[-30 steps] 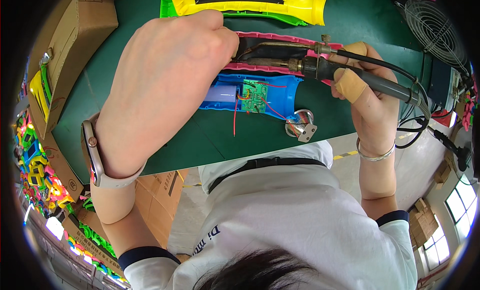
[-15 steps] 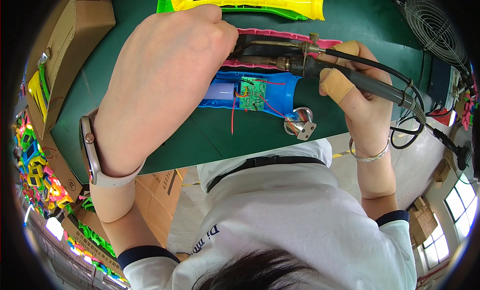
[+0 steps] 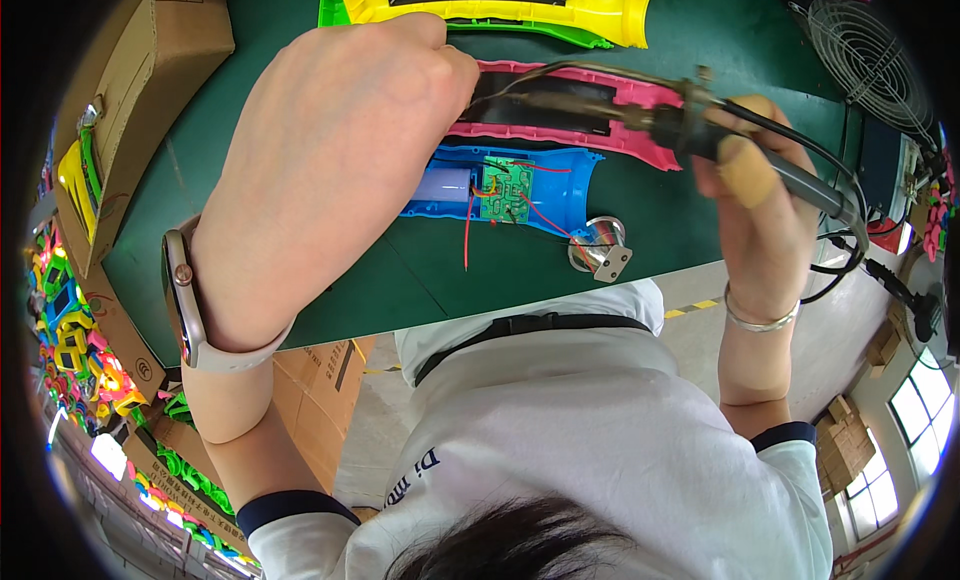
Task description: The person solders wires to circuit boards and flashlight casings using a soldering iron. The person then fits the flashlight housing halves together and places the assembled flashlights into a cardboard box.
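Right hand curled around soldering iron.

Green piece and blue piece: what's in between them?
In the head view: the pink piece, the soldering tool over it, and the left hand hiding its left part.

Left hand bends inward (knuckles up); right hand curls.

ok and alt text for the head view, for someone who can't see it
A person's right hand holds a blurred soldering iron over a pink plastic shell, whose left end the left hand hides. Just below in view lies a blue shell holding a green circuit board.
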A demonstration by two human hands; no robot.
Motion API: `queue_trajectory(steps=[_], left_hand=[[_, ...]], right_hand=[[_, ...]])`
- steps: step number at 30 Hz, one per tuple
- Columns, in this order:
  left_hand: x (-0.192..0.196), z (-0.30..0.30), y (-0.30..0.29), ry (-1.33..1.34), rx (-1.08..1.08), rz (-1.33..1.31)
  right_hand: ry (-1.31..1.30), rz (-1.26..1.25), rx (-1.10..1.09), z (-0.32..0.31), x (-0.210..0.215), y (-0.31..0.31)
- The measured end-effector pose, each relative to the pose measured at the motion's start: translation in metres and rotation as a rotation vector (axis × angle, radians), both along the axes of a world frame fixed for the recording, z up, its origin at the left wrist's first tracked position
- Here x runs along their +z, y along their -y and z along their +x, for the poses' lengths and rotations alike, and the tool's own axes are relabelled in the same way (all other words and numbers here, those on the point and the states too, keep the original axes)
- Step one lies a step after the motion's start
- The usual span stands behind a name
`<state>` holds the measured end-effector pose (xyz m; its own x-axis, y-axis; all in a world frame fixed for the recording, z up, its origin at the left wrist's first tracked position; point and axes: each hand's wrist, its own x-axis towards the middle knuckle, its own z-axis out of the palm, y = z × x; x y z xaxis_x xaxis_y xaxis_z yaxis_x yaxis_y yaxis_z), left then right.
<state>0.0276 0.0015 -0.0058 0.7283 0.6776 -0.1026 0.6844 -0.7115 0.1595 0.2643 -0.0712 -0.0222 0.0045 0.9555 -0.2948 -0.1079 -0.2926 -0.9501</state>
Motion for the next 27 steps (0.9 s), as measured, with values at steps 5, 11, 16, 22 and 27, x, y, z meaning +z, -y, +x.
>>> queue_trajectory(steps=[5, 11, 16, 22, 27], left_hand=[[0.002, 0.0, 0.0, 0.001, 0.009, -0.019], [0.002, 0.002, 0.0, -0.025, 0.017, -0.021], [0.004, 0.003, 0.0, -0.048, 0.014, -0.007], [0.008, 0.0, 0.005, -0.06, 0.009, 0.016], [0.023, 0.002, 0.026, 0.115, 0.132, 0.049]], right_hand=[[-0.174, 0.145, -0.245, 0.022, -0.009, 0.013], [-0.288, 0.228, -0.262, 0.035, -0.024, 0.017], [-0.354, 0.257, -0.223, 0.035, -0.026, 0.016], [-0.32, 0.259, -0.224, 0.028, -0.02, 0.01], [-0.366, 0.243, -0.31, 0.018, -0.017, 0.009]])
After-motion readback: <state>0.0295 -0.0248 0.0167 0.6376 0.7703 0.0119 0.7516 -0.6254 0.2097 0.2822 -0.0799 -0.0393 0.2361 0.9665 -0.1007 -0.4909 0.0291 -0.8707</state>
